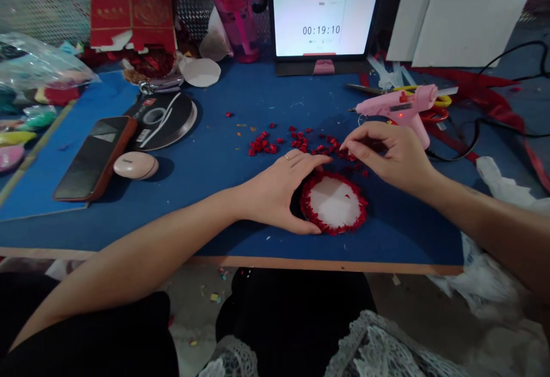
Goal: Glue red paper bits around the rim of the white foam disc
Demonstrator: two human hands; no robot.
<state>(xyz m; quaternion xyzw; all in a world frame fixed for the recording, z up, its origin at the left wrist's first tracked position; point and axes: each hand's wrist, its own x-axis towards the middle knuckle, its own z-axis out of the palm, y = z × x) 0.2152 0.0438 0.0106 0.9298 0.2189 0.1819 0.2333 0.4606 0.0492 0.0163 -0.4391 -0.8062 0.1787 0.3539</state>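
A white disc (333, 200) edged with a ruffle of small red pieces lies near the front of the blue table. My left hand (279, 191) curves around its left side, thumb at the near edge and fingers at the far edge. Just beyond the disc are loose red crumpled bits (263, 144), scattered in a band. My right hand (391, 153) is above the right end of that band, thumb and forefinger pinched together. Whatever they hold is too small to make out. Behind this hand rests a pink glue gun (397, 106), its small red light lit.
A tablet (326, 16) showing a timer stands at the back. To the left lie a ribbon spool (165, 119), a pale rounded case (136, 165) and a dark phone-like object (95, 159). Scissors (444, 101) and red ribbon (494, 96) are at right, with a black cord (459, 150).
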